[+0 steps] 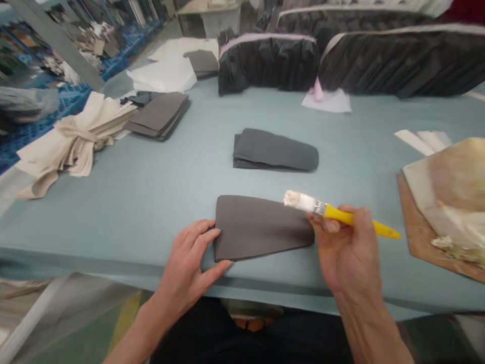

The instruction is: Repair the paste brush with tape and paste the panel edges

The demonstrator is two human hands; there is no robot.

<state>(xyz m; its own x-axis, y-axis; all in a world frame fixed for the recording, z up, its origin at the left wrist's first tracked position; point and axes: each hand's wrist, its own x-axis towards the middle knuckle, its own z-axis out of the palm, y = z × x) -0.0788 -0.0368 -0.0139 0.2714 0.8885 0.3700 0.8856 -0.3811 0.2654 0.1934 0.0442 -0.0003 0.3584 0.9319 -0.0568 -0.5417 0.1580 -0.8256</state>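
A dark grey tapered fabric piece (261,226) lies flat near the front edge of the pale blue table (132,202). My left hand (189,263) rests open at its left end, fingers spread and touching the edge of the fabric. My right hand (348,247) is closed on a yellow-handled brush (341,213). The whitish bristles hover over the right upper part of the fabric piece. A stack of similar grey pieces (275,150) lies farther back at the table's middle.
A brown board with glue-stained paper (443,202) sits at the right. Beige fabric (71,139), a grey stack (159,115) and white sheets (166,71) lie at the left and back. Black pleated bundles (341,58) line the far side.
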